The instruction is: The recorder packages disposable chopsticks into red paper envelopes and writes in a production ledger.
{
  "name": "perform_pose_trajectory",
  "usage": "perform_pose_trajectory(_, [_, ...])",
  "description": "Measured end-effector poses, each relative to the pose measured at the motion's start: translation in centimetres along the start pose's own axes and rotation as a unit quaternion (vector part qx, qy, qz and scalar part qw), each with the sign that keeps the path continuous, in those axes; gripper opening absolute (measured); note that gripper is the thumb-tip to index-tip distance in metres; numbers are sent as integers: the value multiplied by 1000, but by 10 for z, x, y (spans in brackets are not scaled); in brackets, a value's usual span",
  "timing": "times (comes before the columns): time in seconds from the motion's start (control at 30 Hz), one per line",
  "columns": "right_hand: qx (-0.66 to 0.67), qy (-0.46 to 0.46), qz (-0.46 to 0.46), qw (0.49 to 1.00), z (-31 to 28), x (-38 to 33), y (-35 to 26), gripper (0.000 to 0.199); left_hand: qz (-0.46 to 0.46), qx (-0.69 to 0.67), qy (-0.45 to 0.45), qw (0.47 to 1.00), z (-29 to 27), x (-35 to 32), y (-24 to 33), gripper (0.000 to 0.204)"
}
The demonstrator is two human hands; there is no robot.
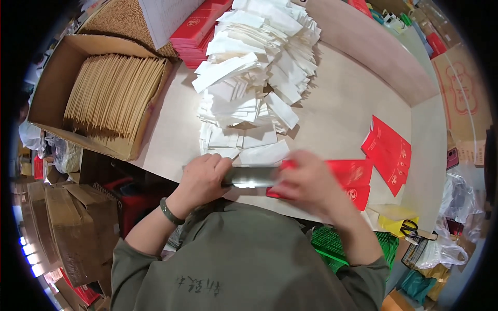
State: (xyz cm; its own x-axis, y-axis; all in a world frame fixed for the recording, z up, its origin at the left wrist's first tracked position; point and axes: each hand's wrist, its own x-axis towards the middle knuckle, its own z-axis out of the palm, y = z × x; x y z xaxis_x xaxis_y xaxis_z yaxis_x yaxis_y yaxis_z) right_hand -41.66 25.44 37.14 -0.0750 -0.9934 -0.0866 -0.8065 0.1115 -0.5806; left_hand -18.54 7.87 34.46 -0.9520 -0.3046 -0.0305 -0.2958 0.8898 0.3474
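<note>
A shiny dark grey strip (251, 176), flat and bar-like, lies along the near edge of the table; its exact kind cannot be made out. My left hand (204, 176) is closed over its left end. At the other end, my right hand (303, 179) is smeared by motion, with red paper showing at its fingers. Under and beside that hand lie red printed paper packets (355, 179). Just beyond the strip, loose white paper slips (264, 153) reach toward my hands from a large heap.
An open cardboard box (46, 103) packed with upright tan envelopes stands at the left. Red packets are stacked (193, 39) at the back, and more are fanned out (389, 153) at the right. A raised board (373, 46) borders the table. A green crate (329, 246) sits below.
</note>
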Motion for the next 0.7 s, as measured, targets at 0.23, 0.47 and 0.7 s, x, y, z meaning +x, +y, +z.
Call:
perform_pose_trajectory(0.23, [49,24,37,998,3,-55,10,47,15,-460,-157,874,1,11,45,30])
perform_pose_trajectory(0.47, [-73,145,80,983,29,-32,-26,38,-133,-334,-138,923,3,16,13,30])
perform_pose_trajectory(0.7, [-36,30,275,960,38,-2,-27,30,-96,-192,5,977,19,22,-9,44])
